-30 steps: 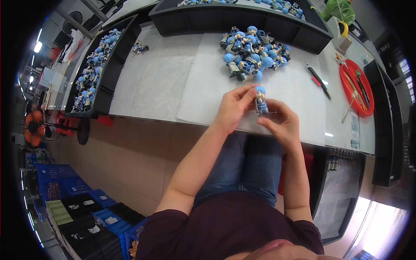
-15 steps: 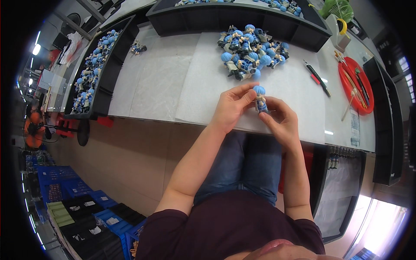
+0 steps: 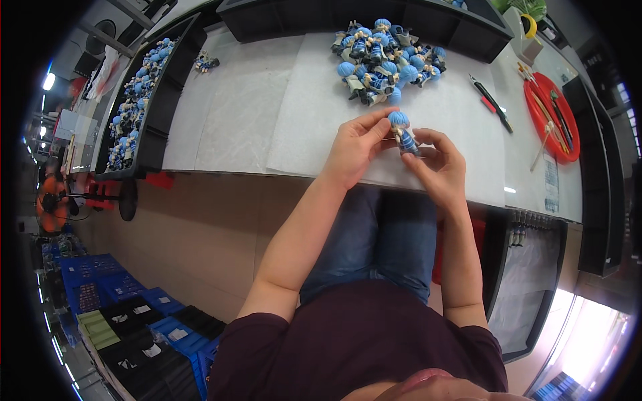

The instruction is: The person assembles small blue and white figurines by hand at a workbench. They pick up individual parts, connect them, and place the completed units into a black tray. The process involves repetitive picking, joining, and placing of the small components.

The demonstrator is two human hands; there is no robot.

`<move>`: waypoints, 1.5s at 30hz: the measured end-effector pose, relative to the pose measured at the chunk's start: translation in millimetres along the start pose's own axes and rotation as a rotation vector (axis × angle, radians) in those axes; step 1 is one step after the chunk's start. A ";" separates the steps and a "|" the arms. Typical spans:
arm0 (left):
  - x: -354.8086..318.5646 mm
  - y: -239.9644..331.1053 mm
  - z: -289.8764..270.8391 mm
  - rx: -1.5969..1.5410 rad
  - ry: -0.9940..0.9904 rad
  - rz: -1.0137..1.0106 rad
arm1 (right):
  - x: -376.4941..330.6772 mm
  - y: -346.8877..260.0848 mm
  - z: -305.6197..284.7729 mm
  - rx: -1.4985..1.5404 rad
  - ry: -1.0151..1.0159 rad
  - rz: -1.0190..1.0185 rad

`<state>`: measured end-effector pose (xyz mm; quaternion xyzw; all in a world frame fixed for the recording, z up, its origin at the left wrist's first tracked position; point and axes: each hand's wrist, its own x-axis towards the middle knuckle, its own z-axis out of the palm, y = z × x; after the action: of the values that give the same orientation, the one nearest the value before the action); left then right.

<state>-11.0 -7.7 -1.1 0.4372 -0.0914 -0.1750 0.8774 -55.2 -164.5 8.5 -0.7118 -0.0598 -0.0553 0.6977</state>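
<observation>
Between both hands, above the near edge of the white table, is a small blue-haired figurine (image 3: 405,139) in blue and white, tilted slightly. My left hand (image 3: 358,148) pinches it at the head with thumb and forefinger. My right hand (image 3: 438,164) has its thumb and fingers on the lower part, by the feet. Just beyond my hands a heap of similar blue-haired figurines (image 3: 388,63) lies on a white sheet (image 3: 301,127).
A long black tray (image 3: 157,113) of figurines stands at left, a lone figurine (image 3: 206,61) beside it. Another black tray (image 3: 301,20) spans the back. At right lie a pen-like tool (image 3: 491,105) and a red dish (image 3: 537,110) with brushes. Below hangs a black-rimmed tray (image 3: 531,287).
The view has shifted, so the table sits slightly higher. Both hands keep hold of the figurine, which leans a little more, its feet toward my right hand.
</observation>
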 end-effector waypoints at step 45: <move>-0.3 -6.5 6.1 0.099 0.024 0.157 | -1.2 5.6 -9.0 0.041 0.095 -0.146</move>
<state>-14.7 -15.7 -2.6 0.4735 -0.1234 -0.0959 0.8668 -55.5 -173.6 3.0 -0.6876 -0.0798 -0.1386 0.7083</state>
